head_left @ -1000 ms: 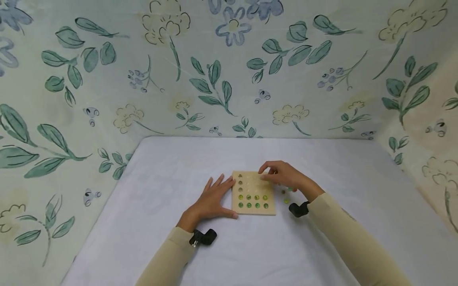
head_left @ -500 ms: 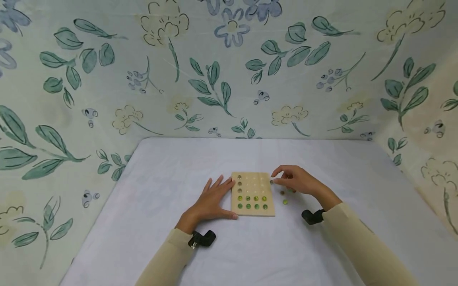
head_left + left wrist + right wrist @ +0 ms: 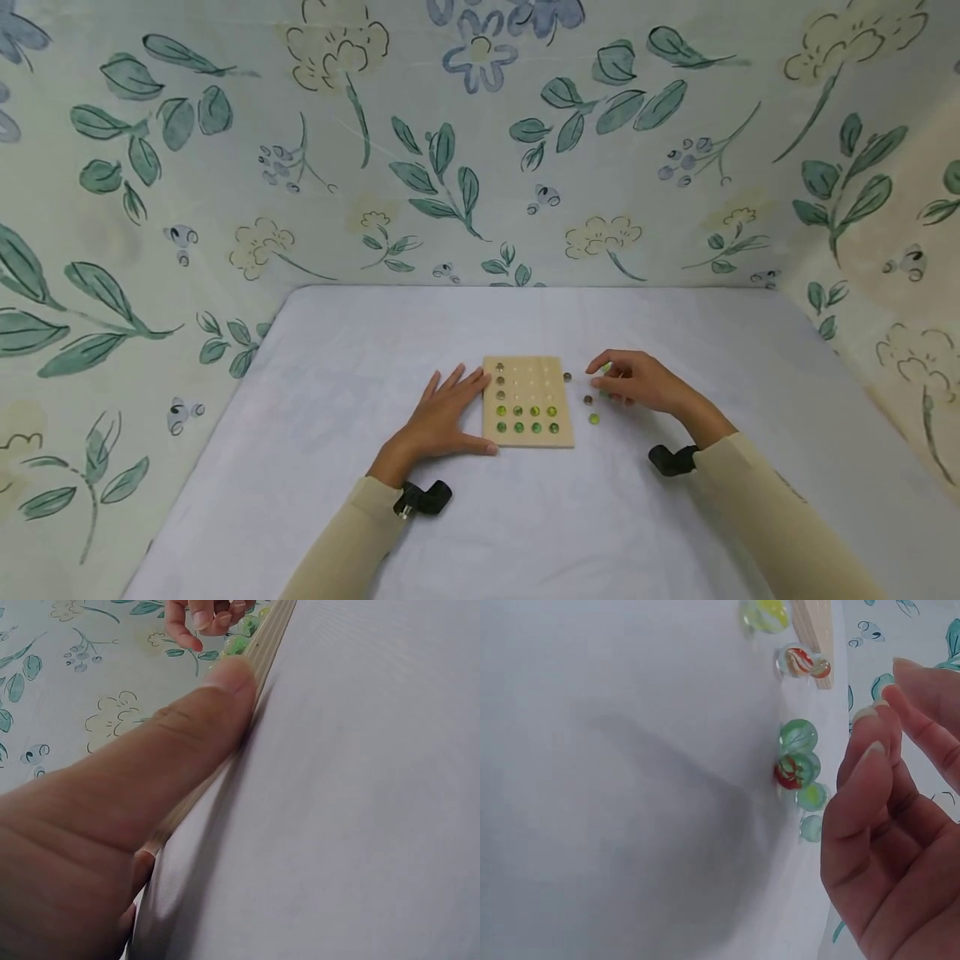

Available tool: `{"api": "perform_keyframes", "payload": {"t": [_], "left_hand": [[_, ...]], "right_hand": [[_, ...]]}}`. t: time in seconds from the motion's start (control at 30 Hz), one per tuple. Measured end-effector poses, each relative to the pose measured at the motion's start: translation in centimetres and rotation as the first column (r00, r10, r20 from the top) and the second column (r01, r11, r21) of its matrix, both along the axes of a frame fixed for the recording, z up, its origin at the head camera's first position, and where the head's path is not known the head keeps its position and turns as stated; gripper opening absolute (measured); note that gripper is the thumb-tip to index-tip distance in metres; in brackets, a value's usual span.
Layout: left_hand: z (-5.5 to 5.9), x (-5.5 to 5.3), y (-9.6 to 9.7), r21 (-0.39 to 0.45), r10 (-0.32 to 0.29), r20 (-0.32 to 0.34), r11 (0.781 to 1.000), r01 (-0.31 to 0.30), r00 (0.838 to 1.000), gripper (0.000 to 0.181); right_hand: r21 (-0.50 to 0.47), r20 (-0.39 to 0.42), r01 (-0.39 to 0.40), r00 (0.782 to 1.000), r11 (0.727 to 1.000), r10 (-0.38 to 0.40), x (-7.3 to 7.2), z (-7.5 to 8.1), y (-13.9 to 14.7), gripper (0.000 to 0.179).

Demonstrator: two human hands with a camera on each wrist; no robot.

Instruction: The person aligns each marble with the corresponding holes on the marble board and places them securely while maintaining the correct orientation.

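Observation:
A square wooden board [image 3: 555,386] with shallow hollows lies on the white cloth. Two front rows hold green and yellow-green marbles [image 3: 535,411]; a column of brownish marbles [image 3: 500,381] runs up its left side. My left hand [image 3: 441,422] rests spread at the board's left, fingertips at that edge, thumb [image 3: 187,731] along the front edge. Right of the board, my right hand [image 3: 637,381] hovers over loose marbles, fingers bent and thumb apart, nothing visible between them. Beneath it, the right wrist view shows a green marble [image 3: 799,736] and a red one [image 3: 789,772] clustered together.
A brownish marble [image 3: 567,377] lies at the board's right edge, another [image 3: 588,400] and a yellow-green marble [image 3: 594,418] nearby. White cloth [image 3: 360,350] covers the table, with a floral fabric wall [image 3: 420,108] behind.
My right hand has moved from over the board's back right to the loose marbles on the right, uncovering a brownish marble beside the board. My left hand stays in place.

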State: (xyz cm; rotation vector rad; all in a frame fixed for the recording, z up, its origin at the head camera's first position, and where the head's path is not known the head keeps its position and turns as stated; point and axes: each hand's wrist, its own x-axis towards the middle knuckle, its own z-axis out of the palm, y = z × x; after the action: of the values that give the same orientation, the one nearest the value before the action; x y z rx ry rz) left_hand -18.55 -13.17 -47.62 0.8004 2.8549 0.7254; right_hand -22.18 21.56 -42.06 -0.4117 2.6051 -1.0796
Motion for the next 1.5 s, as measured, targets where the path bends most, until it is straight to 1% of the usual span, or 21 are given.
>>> {"api": "perform_keyframes", "payload": {"t": [0.2, 0.4, 0.47, 0.6, 0.73, 0.83, 1.0, 1.17, 1.33, 1.5], "left_hand": [[0.0, -0.1, 0.1, -0.010, 0.005, -0.003, 1.000, -0.005, 1.000, 0.113], [0.0, 0.1, 0.2, -0.009, 0.006, 0.010, 1.000, -0.006, 1.000, 0.113], [-0.1, 0.1, 0.2, -0.012, 0.012, 0.000, 1.000, -0.012, 1.000, 0.113], [-0.3, 0.0, 0.2, -0.014, 0.020, -0.022, 1.000, -0.020, 1.000, 0.112], [-0.5, 0.1, 0.2, -0.022, 0.021, -0.009, 1.000, -0.021, 1.000, 0.113], [-0.4, 0.2, 0.2, -0.021, 0.021, -0.008, 1.000, -0.021, 1.000, 0.114], [-0.3, 0.1, 0.3, -0.022, 0.022, -0.019, 1.000, -0.023, 1.000, 0.113], [-0.3, 0.0, 0.3, -0.034, 0.026, -0.005, 0.999, -0.026, 1.000, 0.113], [-0.1, 0.0, 0.3, -0.027, 0.028, -0.008, 0.999, -0.029, 1.000, 0.113], [-0.1, 0.2, 0.3, -0.021, 0.025, 0.002, 0.999, -0.025, 1.000, 0.114]], "right_hand": [[-0.005, -0.006, 0.014, 1.000, 1.000, -0.014, 0.5, -0.6, 1.1, 0.021], [-0.012, -0.011, 0.022, 1.000, 1.000, -0.022, 1.0, -1.0, 1.9, 0.021], [-0.012, -0.020, 0.021, 1.000, 1.000, -0.022, 1.1, -1.1, 2.0, 0.021], [-0.014, -0.019, 0.017, 1.000, 1.000, -0.017, 1.1, -1.6, 2.3, 0.020], [-0.002, -0.017, 0.003, 1.000, 1.000, -0.003, 1.2, -2.0, 2.5, 0.019], [0.006, -0.033, -0.010, 0.999, 1.000, 0.010, 1.1, -2.2, 2.5, 0.019], [0.018, -0.049, -0.020, 0.999, 1.000, 0.021, 1.1, -2.4, 2.5, 0.019], [0.033, -0.041, -0.007, 0.999, 0.999, 0.009, 1.0, -2.4, 2.4, 0.019], [0.043, -0.040, 0.009, 0.999, 0.999, -0.007, 1.0, -2.2, 2.2, 0.018], [0.062, -0.033, 0.022, 0.999, 0.998, -0.020, 1.1, -2.3, 2.1, 0.016]]}}
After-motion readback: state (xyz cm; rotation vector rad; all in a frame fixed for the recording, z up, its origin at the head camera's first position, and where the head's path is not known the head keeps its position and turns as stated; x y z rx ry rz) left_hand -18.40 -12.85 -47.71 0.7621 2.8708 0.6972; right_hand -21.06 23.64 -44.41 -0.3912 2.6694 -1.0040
